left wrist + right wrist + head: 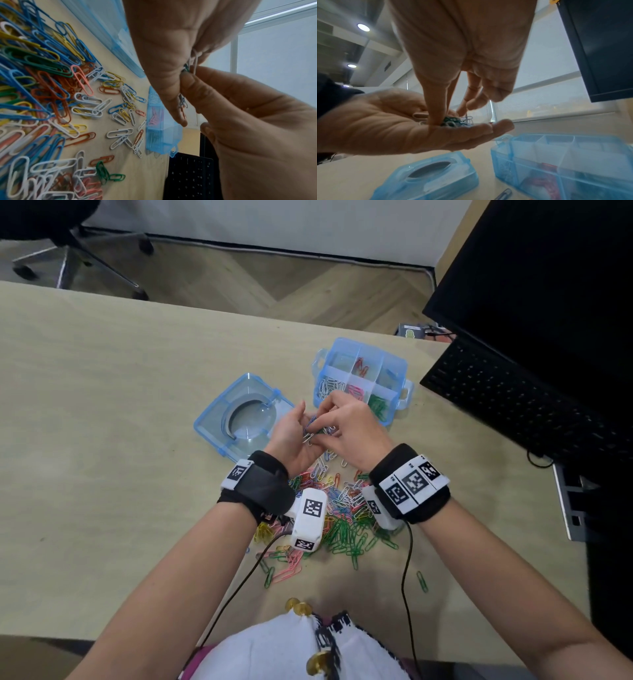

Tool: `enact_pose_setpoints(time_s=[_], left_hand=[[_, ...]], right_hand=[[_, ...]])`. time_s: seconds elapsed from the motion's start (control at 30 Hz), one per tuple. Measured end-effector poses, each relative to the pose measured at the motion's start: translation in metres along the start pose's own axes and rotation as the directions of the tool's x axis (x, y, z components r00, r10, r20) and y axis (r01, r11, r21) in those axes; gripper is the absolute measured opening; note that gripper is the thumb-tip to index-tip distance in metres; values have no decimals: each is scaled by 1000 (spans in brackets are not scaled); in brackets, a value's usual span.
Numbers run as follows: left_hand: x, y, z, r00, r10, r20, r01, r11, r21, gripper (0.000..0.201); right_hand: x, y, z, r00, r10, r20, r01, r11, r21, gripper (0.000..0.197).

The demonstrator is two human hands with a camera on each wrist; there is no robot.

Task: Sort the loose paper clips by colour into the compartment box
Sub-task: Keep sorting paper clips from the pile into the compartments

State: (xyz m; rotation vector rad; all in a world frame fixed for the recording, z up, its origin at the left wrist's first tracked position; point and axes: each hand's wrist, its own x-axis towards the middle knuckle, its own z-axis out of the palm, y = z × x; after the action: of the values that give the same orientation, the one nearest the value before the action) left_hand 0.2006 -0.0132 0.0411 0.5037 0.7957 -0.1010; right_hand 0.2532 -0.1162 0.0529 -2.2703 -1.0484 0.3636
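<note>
Left hand (pixel 297 440) cups mixed clips (pixel 317 430); right hand (pixel 352 429) pinches among them.

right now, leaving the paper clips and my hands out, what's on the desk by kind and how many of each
translucent blue plastic compartment box: 1
translucent blue plastic lid: 1
black keyboard: 1
black monitor: 1
total: 4
</note>
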Motion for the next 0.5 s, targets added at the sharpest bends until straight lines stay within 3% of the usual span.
enact_pose_setpoints(time_s=[0.1, 0.23, 0.3, 0.4, 0.5], left_hand=[[0, 1, -2, 999, -7, 46, 6, 1000, 26, 54], [0, 3, -2, 1000, -8, 19, 8, 1000, 13, 40], [2, 3, -3, 1000, 2, 7, -2, 1000, 16, 41], [1, 2, -3, 999, -9, 34, 8, 999, 32, 47], [-1, 1, -3, 997, -36, 74, 34, 999, 24, 51]], right_hand=[[1, 0, -3, 999, -28, -38, 29, 999, 29, 12], [2, 2, -14, 979, 199, -35, -174, 921, 347, 9], [1, 2, -22, 951, 304, 63, -279, 751, 598, 4], [-3, 1, -31, 902, 370, 223, -367, 384, 848, 13], [-7, 2, -39, 875, 375, 307, -404, 214, 889, 16]])
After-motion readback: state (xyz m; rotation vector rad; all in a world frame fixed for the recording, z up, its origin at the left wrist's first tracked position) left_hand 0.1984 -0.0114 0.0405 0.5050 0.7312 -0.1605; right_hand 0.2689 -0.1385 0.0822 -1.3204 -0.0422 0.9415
